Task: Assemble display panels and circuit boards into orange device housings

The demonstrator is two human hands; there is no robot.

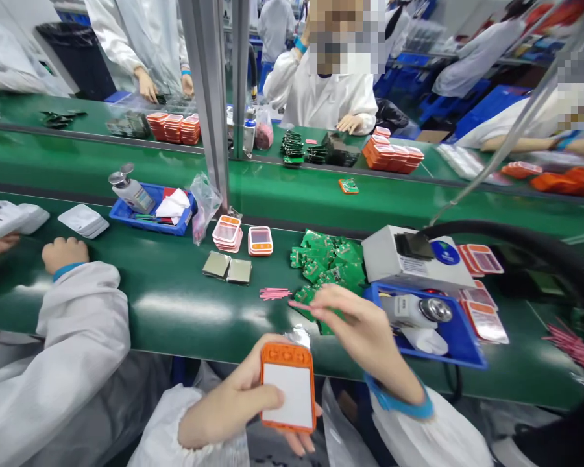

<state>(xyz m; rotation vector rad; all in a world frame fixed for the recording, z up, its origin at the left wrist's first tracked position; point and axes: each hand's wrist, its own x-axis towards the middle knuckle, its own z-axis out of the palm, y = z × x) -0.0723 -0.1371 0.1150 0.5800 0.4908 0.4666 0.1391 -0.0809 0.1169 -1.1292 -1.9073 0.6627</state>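
In my left hand (243,399) is an orange plastic housing (288,353) with a white panel (294,389) set in it. My thumb lies on the panel and the fingers are behind. My right hand (365,331) pinches a thin pink strip (299,305) between thumb and forefinger, above the bench and to the upper right of the housing. Just left of that strip lies a small bunch of pink strips (274,294). Behind my right hand spreads a heap of green circuit boards (331,256). Two square display panels (227,268) lie farther left.
Orange-and-white housings (228,233) are stacked beyond the panels. To the right stand a blue tray (460,347) with a dispenser bottle and a white box (394,256). A black hose (511,230) arches over the right side. At left a co-worker's sleeved arm (87,318) rests on the bench.
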